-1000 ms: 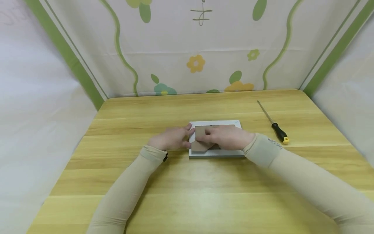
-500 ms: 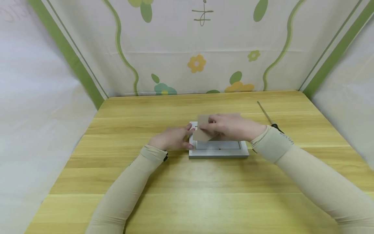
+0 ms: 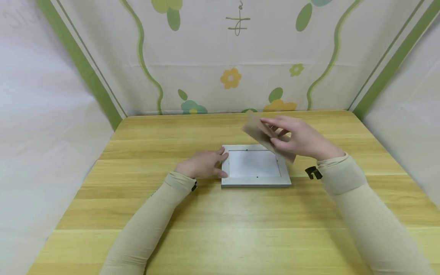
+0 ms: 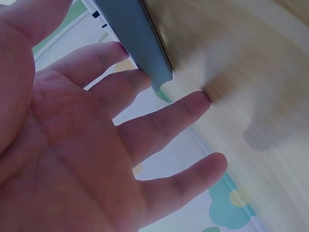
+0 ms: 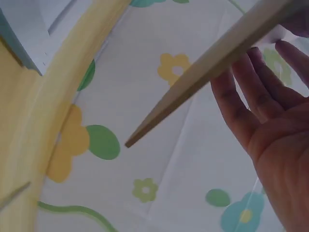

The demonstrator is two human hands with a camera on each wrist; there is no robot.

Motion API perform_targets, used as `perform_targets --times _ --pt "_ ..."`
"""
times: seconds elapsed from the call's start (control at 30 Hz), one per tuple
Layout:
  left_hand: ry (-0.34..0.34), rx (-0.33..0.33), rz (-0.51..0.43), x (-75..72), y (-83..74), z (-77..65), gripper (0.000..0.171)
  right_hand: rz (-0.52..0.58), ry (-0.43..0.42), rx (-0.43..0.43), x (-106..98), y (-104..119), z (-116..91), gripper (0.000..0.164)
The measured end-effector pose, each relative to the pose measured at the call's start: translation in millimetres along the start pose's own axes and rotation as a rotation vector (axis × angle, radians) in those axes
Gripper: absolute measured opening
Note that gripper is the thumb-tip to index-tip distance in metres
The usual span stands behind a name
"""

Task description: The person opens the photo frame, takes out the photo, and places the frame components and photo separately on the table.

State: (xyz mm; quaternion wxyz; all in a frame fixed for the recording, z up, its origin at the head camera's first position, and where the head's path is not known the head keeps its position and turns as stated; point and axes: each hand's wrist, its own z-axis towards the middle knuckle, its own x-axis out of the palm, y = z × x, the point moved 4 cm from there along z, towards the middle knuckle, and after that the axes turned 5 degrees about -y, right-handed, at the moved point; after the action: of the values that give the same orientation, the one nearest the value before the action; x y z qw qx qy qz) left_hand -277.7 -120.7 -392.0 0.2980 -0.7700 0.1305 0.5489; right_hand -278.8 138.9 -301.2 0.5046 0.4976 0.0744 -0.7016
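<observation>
A white picture frame (image 3: 254,182) lies face down on the wooden table, its recess showing a white sheet (image 3: 254,164). My left hand (image 3: 203,163) rests at the frame's left edge. In the left wrist view, its fingers are spread and fairly straight, with two fingertips against the grey frame side (image 4: 140,38). Above the frame's back right corner, my right hand (image 3: 302,138) pinches a tilted brown backing board (image 3: 256,131) with a flap on it. The right wrist view shows this backing board edge-on (image 5: 193,82), apart from the frame.
The right hand hides most of a screwdriver in the head view; its thin shaft (image 5: 14,195) shows in the right wrist view. A flower-print cloth (image 3: 206,76) hangs behind the table (image 3: 192,236). A black clip (image 3: 313,172) sits at the right cuff.
My right hand has lifted the backing board out of the frame, then moved it up and right, tilting it. The white sheet is now uncovered. The left hand has stayed put.
</observation>
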Motion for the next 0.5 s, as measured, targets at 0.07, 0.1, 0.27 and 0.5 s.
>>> perform_targets --times 0.07,0.1,0.27,0.5 --pt "0.000 0.002 -0.007 0.2 0.2 -0.7 0.082 0.076 -0.055 0.076 -2 -5 -6 0.063" --pt "0.000 0.001 -0.010 0.3 0.3 -0.9 0.082 0.110 -0.087 0.121 -3 -8 -9 0.062" --pt "-0.004 0.010 -0.018 0.8 1.1 -1.9 0.081 0.307 -0.252 0.349 -6 -22 -23 0.055" --pt "-0.006 0.000 -0.032 -0.5 2.8 -5.0 0.081 0.716 -0.441 0.563 -7 -37 -35 0.056"
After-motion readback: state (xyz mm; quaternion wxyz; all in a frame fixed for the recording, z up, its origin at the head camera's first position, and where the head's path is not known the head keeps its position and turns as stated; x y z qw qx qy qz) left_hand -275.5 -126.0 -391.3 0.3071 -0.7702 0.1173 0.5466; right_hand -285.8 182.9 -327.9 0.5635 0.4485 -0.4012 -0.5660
